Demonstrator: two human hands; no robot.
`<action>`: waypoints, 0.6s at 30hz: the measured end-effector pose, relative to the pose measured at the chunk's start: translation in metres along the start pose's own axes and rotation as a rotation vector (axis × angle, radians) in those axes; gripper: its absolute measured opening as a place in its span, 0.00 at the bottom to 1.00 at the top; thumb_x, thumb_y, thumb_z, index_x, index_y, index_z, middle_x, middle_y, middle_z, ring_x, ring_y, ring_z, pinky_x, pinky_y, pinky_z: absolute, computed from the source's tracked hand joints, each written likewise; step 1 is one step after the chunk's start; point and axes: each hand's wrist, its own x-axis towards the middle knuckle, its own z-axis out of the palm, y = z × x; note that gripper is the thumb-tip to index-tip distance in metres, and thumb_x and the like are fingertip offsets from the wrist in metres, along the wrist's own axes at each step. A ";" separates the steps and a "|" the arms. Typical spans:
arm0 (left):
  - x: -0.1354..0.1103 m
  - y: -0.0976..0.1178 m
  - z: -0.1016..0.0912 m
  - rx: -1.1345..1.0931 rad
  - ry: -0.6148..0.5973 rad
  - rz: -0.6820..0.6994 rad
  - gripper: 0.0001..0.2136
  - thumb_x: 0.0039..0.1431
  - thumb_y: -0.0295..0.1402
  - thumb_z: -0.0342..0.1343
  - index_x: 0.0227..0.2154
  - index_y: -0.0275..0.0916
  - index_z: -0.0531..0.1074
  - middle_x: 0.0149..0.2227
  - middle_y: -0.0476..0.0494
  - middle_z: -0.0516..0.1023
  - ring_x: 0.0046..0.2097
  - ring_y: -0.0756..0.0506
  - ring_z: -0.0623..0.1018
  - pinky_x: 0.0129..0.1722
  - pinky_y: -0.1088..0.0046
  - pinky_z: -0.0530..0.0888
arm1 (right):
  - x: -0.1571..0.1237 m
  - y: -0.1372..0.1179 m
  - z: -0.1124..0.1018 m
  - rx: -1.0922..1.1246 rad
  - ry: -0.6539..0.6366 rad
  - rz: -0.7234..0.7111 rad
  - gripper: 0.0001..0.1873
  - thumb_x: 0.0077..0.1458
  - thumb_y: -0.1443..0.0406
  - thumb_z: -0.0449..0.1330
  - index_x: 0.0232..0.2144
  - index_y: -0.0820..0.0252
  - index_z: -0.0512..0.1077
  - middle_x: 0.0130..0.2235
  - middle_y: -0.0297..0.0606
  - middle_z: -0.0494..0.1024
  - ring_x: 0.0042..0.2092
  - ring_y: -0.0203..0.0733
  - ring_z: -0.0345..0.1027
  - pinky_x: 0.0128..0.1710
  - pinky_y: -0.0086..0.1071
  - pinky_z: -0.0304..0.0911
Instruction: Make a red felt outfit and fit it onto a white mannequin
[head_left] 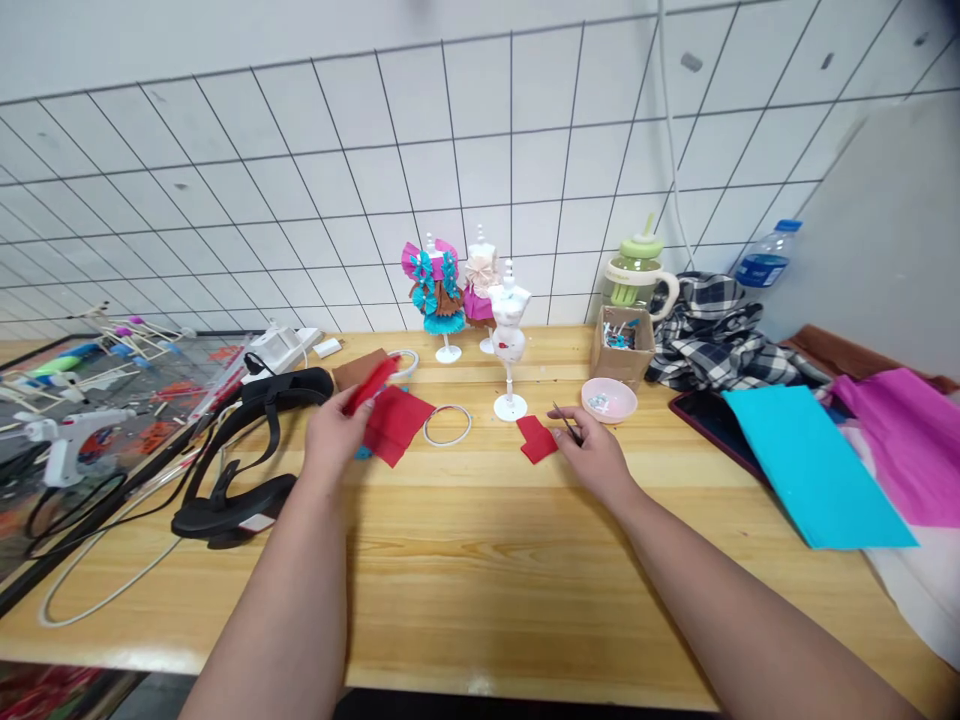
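Observation:
My left hand (335, 436) is closed on a folded piece of red crepe paper (373, 384), blurred by motion. Under and beside it, a larger red sheet (400, 422) lies on the table over brown and blue paper. A slim dark pair of tweezers (568, 424) is gripped in my right hand (595, 452), its tip pointing up and left. By those fingertips a small cut red piece (536, 440) rests flat. Just behind it, a white mini dress form (510, 345) stands upright, with a small red spot on its waist.
Two dressed mini forms (435, 285) (481, 285) stand at the wall. A pink bowl (609, 400), cardboard box (622, 345) and lidded jug (634, 270) are at right, near blue paper (817, 465). A black headset (240, 500) and glue gun (79, 440) lie left.

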 end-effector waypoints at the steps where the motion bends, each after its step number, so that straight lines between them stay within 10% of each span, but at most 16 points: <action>1: -0.001 0.002 0.002 0.120 0.029 0.033 0.27 0.58 0.43 0.52 0.57 0.33 0.65 0.52 0.32 0.74 0.51 0.36 0.73 0.48 0.63 0.69 | 0.000 -0.001 0.000 -0.006 -0.003 -0.002 0.19 0.54 0.58 0.54 0.47 0.57 0.70 0.26 0.32 0.72 0.29 0.40 0.63 0.32 0.31 0.55; 7: -0.012 0.006 -0.004 0.677 -0.041 -0.184 0.21 0.57 0.38 0.49 0.53 0.41 0.69 0.55 0.31 0.69 0.57 0.28 0.67 0.48 0.49 0.69 | 0.000 -0.003 0.003 -0.030 0.016 -0.022 0.17 0.54 0.59 0.54 0.45 0.56 0.72 0.32 0.35 0.77 0.32 0.42 0.68 0.33 0.31 0.59; 18: -0.012 -0.001 0.005 0.756 -0.128 -0.146 0.23 0.54 0.50 0.51 0.45 0.39 0.72 0.51 0.29 0.74 0.56 0.26 0.68 0.49 0.48 0.64 | -0.002 0.002 0.012 -0.027 -0.072 -0.049 0.14 0.55 0.60 0.53 0.43 0.54 0.71 0.42 0.36 0.80 0.41 0.44 0.72 0.40 0.34 0.61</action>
